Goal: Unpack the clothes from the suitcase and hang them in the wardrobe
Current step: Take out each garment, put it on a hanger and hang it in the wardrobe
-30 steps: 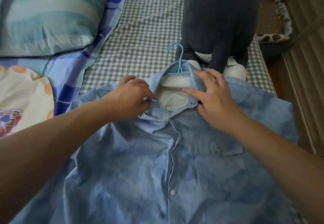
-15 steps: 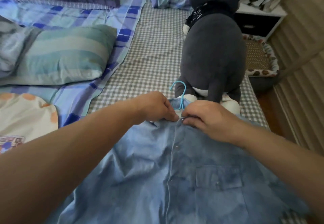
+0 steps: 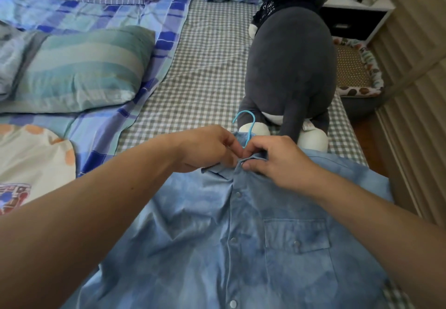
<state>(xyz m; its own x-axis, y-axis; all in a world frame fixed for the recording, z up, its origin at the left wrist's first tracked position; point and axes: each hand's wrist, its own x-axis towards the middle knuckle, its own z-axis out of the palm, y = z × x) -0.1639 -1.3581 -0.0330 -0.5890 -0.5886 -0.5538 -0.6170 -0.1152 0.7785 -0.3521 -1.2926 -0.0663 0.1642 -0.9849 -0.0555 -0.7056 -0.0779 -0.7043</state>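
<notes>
Two hands meet at the collar of a light blue shirt (image 3: 241, 231) that lies front-up on the checked bedsheet (image 3: 205, 72), its snaps running down the middle and a flap pocket on one side of the chest. The left hand (image 3: 207, 148) has its fingers curled in, pinching the collar edge on its side of the neck opening; the right hand (image 3: 275, 157) is likewise curled, thumb and fingertips gripping the collar band beside the top snap. The two hands are almost touching over the opening. A blue hanger (image 3: 247, 125) sits inside the shirt, only its hook showing, which sticks out past the collar between the hands and points toward a dark grey plush toy (image 3: 289, 62) sitting just beyond. A striped teal pillow (image 3: 79, 67) rests on a blue plaid quilt (image 3: 101, 125) to the left. A pet bed (image 3: 357, 72) and a dark nightstand (image 3: 354, 18) stand beside the bed on the right.
</notes>
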